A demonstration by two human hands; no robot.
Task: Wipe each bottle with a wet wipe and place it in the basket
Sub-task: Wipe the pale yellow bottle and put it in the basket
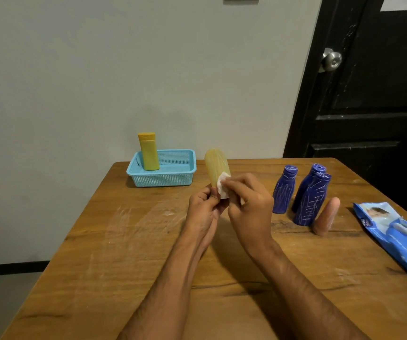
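Pale grey wall (99,82) fills the background, with a black door (369,106) and its metal knob (331,60) at the right. Below them a wooden table (148,266) spreads across the lower view, its top streaked with whitish smears. At the far left of the table sits a light blue perforated basket (173,179), and a yellow bottle (148,152) stands upright inside it at the left end. Along the right edge lies a blue wet wipe pack (398,239). Between the pack and the hands stand three dark blue bottles (284,191), scribbled with white marks, close together, and a peach-coloured bottle (326,217) stands just beside the nearest of them. Over the table's middle, the left hand (203,209) grips the lower end of a pale yellow bottle (216,166), holding it upright in the air, just right of the basket. The right hand (249,204) pinches a small white wipe (222,184) in its fingertips and presses it against that bottle's side.
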